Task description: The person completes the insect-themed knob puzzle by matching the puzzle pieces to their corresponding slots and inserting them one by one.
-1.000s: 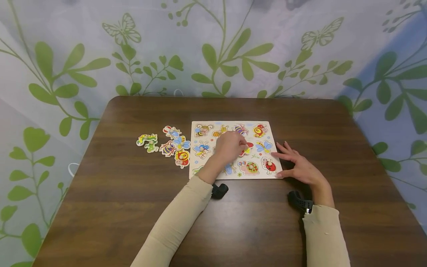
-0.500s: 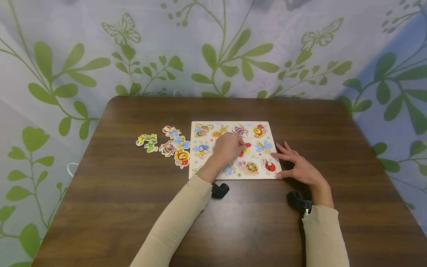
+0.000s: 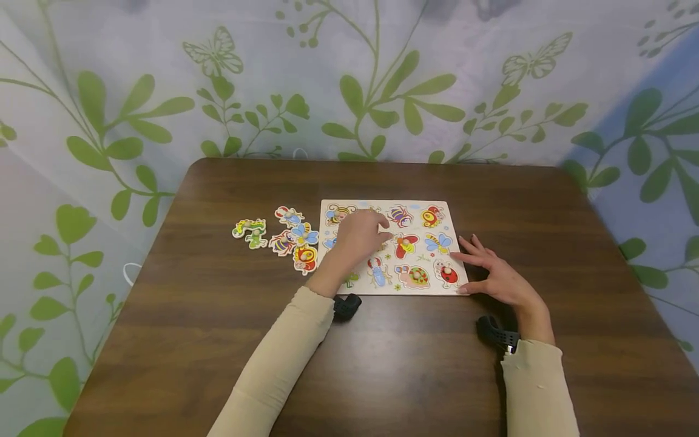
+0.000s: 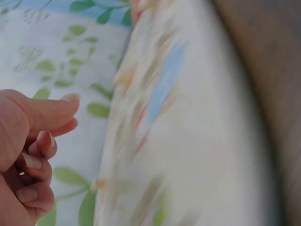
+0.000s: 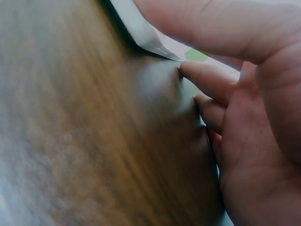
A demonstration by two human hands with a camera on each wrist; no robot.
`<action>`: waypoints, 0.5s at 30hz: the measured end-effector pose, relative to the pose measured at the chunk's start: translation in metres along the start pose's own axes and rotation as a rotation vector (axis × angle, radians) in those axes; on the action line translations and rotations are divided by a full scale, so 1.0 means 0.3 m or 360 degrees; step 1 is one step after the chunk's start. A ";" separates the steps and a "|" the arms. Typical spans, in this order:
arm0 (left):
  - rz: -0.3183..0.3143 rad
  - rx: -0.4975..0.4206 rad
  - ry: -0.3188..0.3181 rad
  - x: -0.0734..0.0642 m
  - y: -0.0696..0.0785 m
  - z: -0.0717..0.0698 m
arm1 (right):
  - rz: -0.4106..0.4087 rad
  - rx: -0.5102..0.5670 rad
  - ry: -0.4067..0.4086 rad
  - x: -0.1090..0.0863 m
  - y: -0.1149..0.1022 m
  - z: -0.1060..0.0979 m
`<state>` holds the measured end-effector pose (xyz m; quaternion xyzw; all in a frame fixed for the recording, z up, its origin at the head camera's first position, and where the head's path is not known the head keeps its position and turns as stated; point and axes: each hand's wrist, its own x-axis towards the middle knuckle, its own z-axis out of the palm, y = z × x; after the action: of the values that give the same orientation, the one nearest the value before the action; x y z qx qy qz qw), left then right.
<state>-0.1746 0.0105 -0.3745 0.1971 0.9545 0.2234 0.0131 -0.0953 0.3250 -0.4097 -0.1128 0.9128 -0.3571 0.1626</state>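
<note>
A pale wooden puzzle board [image 3: 393, 290] with insect pictures lies on the table, and several of its pieces carry small knobs. Above its left half hovers my left hand [image 3: 357, 237], thumb and index finger apart with nothing between them. Just right of its fingertips is a red-and-yellow winged bug [image 3: 406, 246]; the hand hides pictures beneath it. In the left wrist view the other fingers [image 4: 40, 169] are loosely curled. My right hand [image 3: 505, 282] touches the board's right edge, thumb at the near corner by the ladybug piece [image 3: 449, 274], fingers spread. The right wrist view shows its thumb at the board.
Left of the board lie loose knobbed pieces: a green caterpillar [image 3: 250, 227], a grasshopper-like one [image 3: 256, 240], a spider [image 3: 282, 243], a blue-winged bee [image 3: 304, 233], a beetle [image 3: 289, 215] and a red-yellow butterfly [image 3: 305, 259]. A leaf-patterned curtain [image 3: 327, 79] hangs behind the brown table [image 3: 415, 364].
My left hand has drawn back leftward from the red-and-yellow bug, and its thumb and index finger have parted. The right hand stays at the board's edge. The head view has shifted slightly.
</note>
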 end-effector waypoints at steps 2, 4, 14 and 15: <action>-0.0024 -0.0037 0.0041 0.000 -0.034 -0.029 | 0.0017 0.0002 -0.0004 0.000 0.003 -0.001; -0.0067 -0.0088 0.0085 -0.001 -0.066 -0.054 | 0.0015 -0.0004 -0.0003 -0.001 0.006 -0.001; -0.0342 -0.0255 0.0282 -0.011 -0.226 -0.126 | 0.0022 -0.0001 -0.0010 0.001 0.003 0.001; -0.0380 -0.0279 0.0308 -0.015 -0.246 -0.133 | 0.0023 -0.0001 -0.0010 0.002 0.002 0.000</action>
<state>-0.2025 -0.0688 -0.3707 0.0581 0.9448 0.3206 -0.0352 -0.0960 0.3252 -0.4102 -0.1074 0.9133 -0.3552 0.1679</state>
